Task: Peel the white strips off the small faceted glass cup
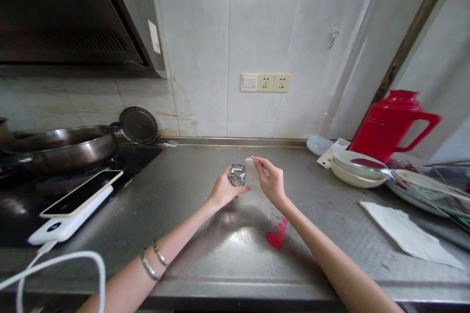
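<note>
My left hand (224, 190) is closed around a small, shiny, silvery block (238, 175) with a crinkled, glossy face; whether it is wrapped in clear film I cannot tell. Just right of it, my right hand (270, 180) pinches a thin, whitish, see-through strip (249, 161) between thumb and fingertips. The strip's lower part is faint, and I cannot make out whether it joins the block. Both hands are held above the steel counter (205, 264). Below the right wrist, a red patch (277, 235) shows on the counter.
Left, a pan (69, 149) sits on the stove, near a phone (82, 193) atop a white power bank (69, 225) with a cable (66, 257). At right are a red thermos (389, 127), stacked bowls (358, 171), plates (422, 186) and a folded white paper (407, 232).
</note>
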